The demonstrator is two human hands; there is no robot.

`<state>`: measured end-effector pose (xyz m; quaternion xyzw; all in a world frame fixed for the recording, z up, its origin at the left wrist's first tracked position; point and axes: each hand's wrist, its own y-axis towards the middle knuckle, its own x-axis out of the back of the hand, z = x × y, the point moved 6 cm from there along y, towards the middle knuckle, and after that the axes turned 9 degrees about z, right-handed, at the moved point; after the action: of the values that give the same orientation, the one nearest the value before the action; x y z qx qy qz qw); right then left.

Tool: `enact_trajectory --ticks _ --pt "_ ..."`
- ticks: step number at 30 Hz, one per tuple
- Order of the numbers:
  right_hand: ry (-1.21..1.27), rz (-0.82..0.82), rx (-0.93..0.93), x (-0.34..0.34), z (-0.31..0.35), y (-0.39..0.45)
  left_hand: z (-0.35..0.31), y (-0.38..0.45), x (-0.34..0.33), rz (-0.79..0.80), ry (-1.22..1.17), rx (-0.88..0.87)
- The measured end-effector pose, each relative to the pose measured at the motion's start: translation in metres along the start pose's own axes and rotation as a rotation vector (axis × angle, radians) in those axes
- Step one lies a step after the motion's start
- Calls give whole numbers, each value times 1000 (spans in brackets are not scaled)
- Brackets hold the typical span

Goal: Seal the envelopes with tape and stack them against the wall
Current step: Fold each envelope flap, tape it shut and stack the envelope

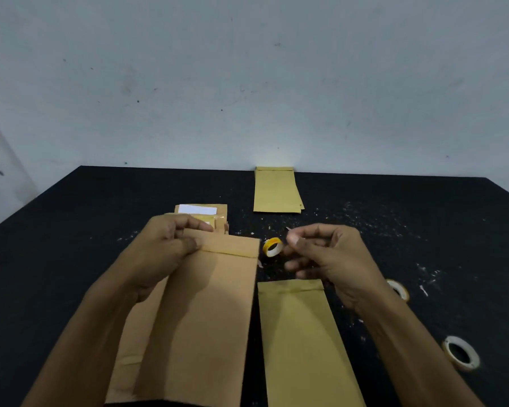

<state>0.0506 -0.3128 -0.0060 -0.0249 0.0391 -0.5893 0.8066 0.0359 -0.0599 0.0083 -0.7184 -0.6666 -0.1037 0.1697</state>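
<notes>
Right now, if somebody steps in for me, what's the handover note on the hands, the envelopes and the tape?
Left hand grips the flap end of a brown envelope, flap folded.
Right hand hovers pinched beside the small tape roll; a tape piece in it cannot be confirmed.
Done: a small stack lies against the wall.
Left: tape the held envelope, the yellow envelope and the pile, then stack them.

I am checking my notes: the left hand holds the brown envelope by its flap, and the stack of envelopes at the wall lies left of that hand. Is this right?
Not quite. The head view shows the left hand holding the brown envelope by its flap, but the stack of envelopes at the wall lies right of that hand, not left.
</notes>
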Motion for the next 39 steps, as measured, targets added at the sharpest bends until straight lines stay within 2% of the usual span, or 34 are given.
enact_trajectory --ticks 5,11,13,16,18,21,25,32,34,35,36,37,39 --pt "-274 -131 35 25 -10 -5 20 4 27 -236 311 19" --pt "-602 -140 35 27 -19 -7 25 9 17 -324 487 8" --pt "-796 -92 27 22 -21 -7 28 9 14 -330 487 -2" --pt "-1066 97 -51 8 -28 -6 28 8 12 -328 494 6" --pt "-1126 171 -96 1 -30 -6 28 8 11 -333 494 4" --pt "-1183 196 -106 -5 -24 -4 28 10 8 -341 498 -6" --pt "-1179 200 -107 -6 -20 0 31 10 6 -367 540 -15" --pt "-965 211 -12 7 -9 3 38 10 1 -371 639 45" --pt "-871 218 43 9 3 1 27 8 -2 -403 683 -3" --pt "-818 229 73 8 10 0 16 4 -5 -415 656 -85" --pt "-763 237 106 8 17 0 2 1 -10 -393 568 -180" --pt "-717 242 133 7 23 0 -10 -1 -17 -306 417 -245" --pt "-666 241 171 6 34 3 -28 -2 -41 18 53 -229"
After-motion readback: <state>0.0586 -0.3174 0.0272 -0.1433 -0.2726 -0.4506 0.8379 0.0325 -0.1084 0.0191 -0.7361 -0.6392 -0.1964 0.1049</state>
